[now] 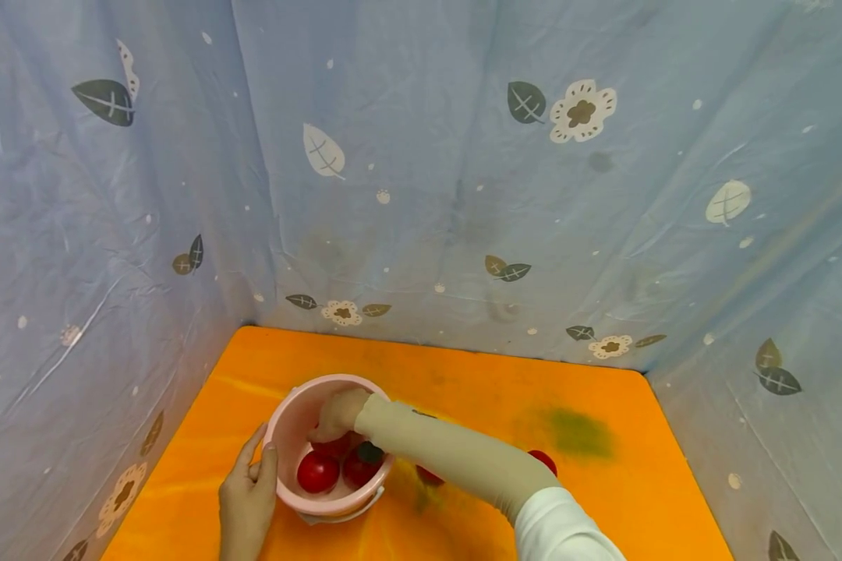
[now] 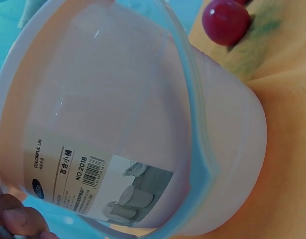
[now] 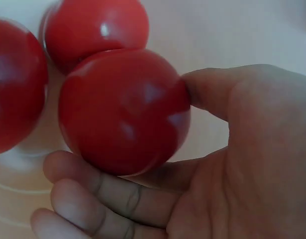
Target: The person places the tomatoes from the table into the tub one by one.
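Observation:
A pink bucket (image 1: 289, 436) stands on the orange tabletop, its handle hanging down at the front. My left hand (image 1: 247, 499) grips the near left side of its rim; in the left wrist view, curled fingers (image 2: 18, 219) show beside the labelled wall. My right hand (image 1: 341, 413) reaches down inside the bucket. Between its thumb and fingers it holds a red tomato (image 3: 125, 112), seen closely in the right wrist view. Touching that one is a second tomato (image 3: 98, 30), and a third tomato (image 3: 16, 87) lies to the left.
Outside the bucket, one tomato (image 1: 429, 475) is partly covered by the right forearm (image 1: 456, 452). Another tomato (image 1: 543, 460) shows beyond the forearm, farther right. Patterned blue cloth (image 1: 421, 195) rises around the orange tabletop (image 1: 603, 483) at the back and sides.

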